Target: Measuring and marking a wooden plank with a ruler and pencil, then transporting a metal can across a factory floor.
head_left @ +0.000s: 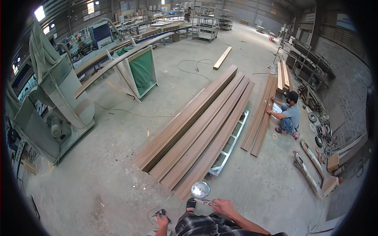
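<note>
My left hand [162, 221], at the lower edge, is closed round a small black-and-grey tool [160, 213]; a thin cord curves beside it, and its exact kind is unclear. My right hand [223, 207] pinches a thin, pale, flat tool with reddish marks [204, 201]. That tool points left, over my sandalled foot [191, 203]. Just beyond it is a shiny round metal dish or lid [201, 189], close to the near end of the long brown boards [208, 133]. The boards lie side by side, slanting away to the far right.
A white metal frame [232, 143] shows under the boards' right side. Further right, a co-worker [290, 114] squats with hands on narrower brown boards [260, 118]. Dust-collector machines [59, 98] stand left, with a green-lined stand [141, 72] and a floor cable [134, 114].
</note>
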A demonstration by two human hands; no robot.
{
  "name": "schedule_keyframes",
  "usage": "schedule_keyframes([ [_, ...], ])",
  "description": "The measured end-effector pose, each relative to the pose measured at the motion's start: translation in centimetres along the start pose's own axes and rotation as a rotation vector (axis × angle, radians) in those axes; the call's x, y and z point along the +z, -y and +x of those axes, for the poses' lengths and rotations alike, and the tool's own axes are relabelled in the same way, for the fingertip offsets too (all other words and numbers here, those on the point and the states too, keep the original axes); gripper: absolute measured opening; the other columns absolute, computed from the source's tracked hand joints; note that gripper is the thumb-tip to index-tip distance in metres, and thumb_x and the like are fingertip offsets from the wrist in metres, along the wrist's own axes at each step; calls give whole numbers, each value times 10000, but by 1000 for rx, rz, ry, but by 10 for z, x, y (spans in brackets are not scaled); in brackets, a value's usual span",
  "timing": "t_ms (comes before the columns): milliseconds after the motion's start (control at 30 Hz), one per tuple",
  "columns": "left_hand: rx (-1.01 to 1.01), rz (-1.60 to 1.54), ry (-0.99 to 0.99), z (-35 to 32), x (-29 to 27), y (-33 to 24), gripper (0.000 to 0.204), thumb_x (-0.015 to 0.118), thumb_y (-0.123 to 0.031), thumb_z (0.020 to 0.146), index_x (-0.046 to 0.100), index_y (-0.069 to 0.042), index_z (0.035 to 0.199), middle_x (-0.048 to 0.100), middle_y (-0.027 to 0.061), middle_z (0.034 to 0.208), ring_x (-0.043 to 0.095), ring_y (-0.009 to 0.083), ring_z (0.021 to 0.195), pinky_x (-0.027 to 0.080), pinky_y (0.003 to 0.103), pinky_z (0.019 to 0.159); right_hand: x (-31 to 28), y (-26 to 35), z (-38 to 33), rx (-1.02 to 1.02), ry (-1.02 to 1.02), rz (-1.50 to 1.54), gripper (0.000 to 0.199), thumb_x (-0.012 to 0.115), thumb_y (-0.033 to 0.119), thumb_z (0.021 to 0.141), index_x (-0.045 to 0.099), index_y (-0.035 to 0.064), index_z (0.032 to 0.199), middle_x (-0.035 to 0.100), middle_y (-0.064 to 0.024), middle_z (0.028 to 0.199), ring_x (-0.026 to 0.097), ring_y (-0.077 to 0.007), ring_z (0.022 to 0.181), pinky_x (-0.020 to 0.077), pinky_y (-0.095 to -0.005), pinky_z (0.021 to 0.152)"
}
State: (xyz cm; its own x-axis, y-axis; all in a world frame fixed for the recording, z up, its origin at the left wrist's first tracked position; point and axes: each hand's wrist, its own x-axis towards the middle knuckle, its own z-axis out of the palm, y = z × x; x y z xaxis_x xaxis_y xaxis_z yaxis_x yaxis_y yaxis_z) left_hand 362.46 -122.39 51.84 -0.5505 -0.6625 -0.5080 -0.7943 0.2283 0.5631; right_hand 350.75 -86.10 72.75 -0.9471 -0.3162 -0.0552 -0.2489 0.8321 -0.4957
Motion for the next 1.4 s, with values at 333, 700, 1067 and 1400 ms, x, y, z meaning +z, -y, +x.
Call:
schedule_keyframes([
  [333,-356,-376,-2,4,0,42,583,729,-290,808,611,28,1282,686,220,1192,668,308,1103,514,385,959,16,10,28,-270,53,71,287,776,391,814,698,227,1037,688,-30,845,698,-290,728,552,-433,588],
  [700,-176,-383,-202,-91,20,46,519,703,-326,864,647,17,1250,740,203,1060,722,300,983,555,384,894,-19,-55,14,-392,161,75,280,828,388,777,718,204,958,686,-54,777,694,-299,694,514,-431,555],
  [1067,825,277,-52,-223,-69,-243,829,748,-452,848,390,-199,1551,421,154,1546,478,348,1373,477,500,1029,-14,-75,47,-534,314,59,221,813,325,806,720,143,892,696,-115,726,684,-351,677,509,-460,588],
  [1400,863,434,-113,-220,-80,-249,939,898,-372,641,436,-145,1427,508,141,1273,523,315,1185,505,460,900,-15,-42,68,-690,544,-5,211,698,307,920,704,102,969,696,-158,800,676,-381,739,506,-454,634],
])
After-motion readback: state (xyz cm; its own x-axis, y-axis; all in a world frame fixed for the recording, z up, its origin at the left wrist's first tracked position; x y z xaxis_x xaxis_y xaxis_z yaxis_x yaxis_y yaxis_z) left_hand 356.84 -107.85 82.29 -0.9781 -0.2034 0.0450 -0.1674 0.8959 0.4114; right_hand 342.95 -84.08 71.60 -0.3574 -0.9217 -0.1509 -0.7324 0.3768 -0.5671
